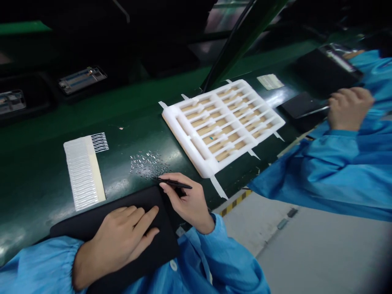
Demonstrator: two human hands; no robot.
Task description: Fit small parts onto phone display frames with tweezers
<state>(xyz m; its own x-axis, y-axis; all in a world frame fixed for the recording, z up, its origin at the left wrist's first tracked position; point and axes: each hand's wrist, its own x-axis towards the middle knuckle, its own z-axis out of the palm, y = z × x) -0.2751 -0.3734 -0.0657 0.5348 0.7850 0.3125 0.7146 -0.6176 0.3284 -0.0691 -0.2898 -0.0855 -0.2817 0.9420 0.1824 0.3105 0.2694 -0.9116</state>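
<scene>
Left hand [121, 241] open, flat on a black pad [92, 220]; just past the pad's edge, tiny shiny metal bits [148, 164] scattered on the green bench [122, 118]; right hand [188, 204] closed on black tweezers [179, 184], long axis running leftward, tips at the scatter's near edge, much nearer than the left.

A factory assembly line is filling the frame: a dark green conveyor belt [92, 118] is crossing the middle, tiny metal parts [149, 164] are lying on it, a co-worker [321, 171] in a blue smock is sitting at right, and yellow-and-black hazard tape [234, 203] is edging the grey floor [306, 249] at lower right.
</scene>
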